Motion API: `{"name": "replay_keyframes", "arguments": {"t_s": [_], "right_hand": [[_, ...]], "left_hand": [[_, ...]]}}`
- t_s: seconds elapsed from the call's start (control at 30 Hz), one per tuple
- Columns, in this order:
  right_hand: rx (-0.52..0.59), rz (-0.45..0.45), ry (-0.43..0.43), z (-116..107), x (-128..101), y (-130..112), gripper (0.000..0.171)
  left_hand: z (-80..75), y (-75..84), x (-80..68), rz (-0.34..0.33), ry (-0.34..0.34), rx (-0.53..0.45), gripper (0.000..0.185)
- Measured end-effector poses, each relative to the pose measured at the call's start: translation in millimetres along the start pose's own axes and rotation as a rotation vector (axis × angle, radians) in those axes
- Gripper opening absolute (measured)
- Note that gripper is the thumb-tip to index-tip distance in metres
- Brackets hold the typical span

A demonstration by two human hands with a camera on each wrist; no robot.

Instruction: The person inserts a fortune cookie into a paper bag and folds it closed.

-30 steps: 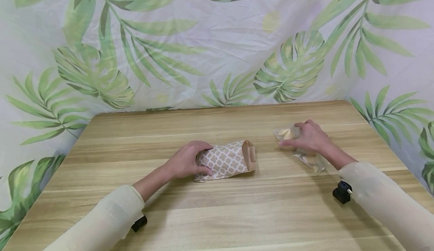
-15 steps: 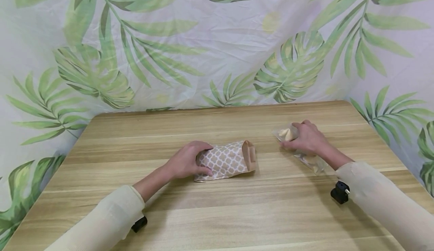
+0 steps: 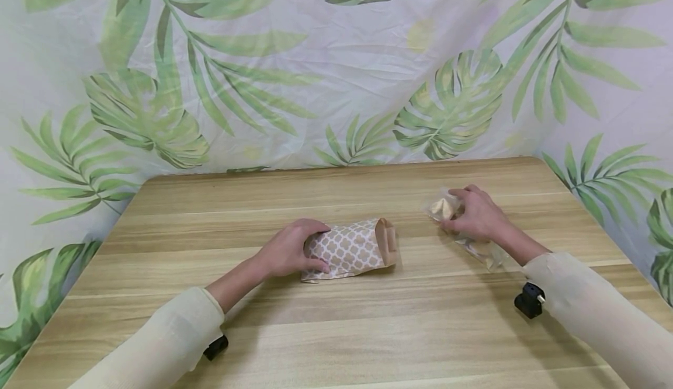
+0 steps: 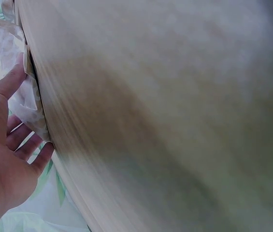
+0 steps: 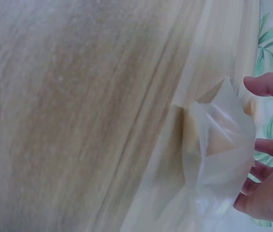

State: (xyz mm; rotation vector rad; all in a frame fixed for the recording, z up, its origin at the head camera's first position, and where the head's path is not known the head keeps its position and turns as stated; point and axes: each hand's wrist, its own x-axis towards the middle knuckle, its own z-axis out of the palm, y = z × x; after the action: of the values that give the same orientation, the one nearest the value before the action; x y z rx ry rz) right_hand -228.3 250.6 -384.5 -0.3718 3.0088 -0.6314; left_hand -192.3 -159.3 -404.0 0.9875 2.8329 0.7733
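1. The paper bag (image 3: pixel 349 250) is tan with a white lattice pattern.
2. The plastic packet (image 3: pixel 465 225) is clear, with a pale yellow piece inside.
3. The table (image 3: pixel 336 330) is light wood grain.
4. The backdrop (image 3: pixel 326 68) is white with green leaves.
5. The sleeves (image 3: pixel 163 348) are cream.

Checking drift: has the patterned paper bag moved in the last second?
No. The paper bag lies at the same spot on the table, left hand on it.

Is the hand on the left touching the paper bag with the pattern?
Touching. In the head view the left hand wraps its fingers over the closed end of the patterned paper bag, thumb along its near edge, with no gap between them.
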Motion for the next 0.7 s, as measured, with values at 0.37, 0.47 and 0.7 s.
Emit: {"name": "replay_keyframes", "arguments": {"t_s": [0.37, 0.47, 0.7], "right_hand": [[0.073, -0.036, 0.037, -0.8, -0.9, -4.1, 0.080], [0.110, -0.032, 0.037, -1.5, -1.0, -6.1, 0.084], [0.162, -0.020, 0.043, -0.1, -0.4, -6.2, 0.092]], "left_hand": [[-0.3, -0.1, 0.2, 0.014, 0.007, -0.006, 0.079], [-0.4, -0.1, 0.3, 0.017, 0.009, -0.007, 0.079], [0.0, -0.5, 0.2, 0.011, 0.004, -0.006, 0.080]]}}
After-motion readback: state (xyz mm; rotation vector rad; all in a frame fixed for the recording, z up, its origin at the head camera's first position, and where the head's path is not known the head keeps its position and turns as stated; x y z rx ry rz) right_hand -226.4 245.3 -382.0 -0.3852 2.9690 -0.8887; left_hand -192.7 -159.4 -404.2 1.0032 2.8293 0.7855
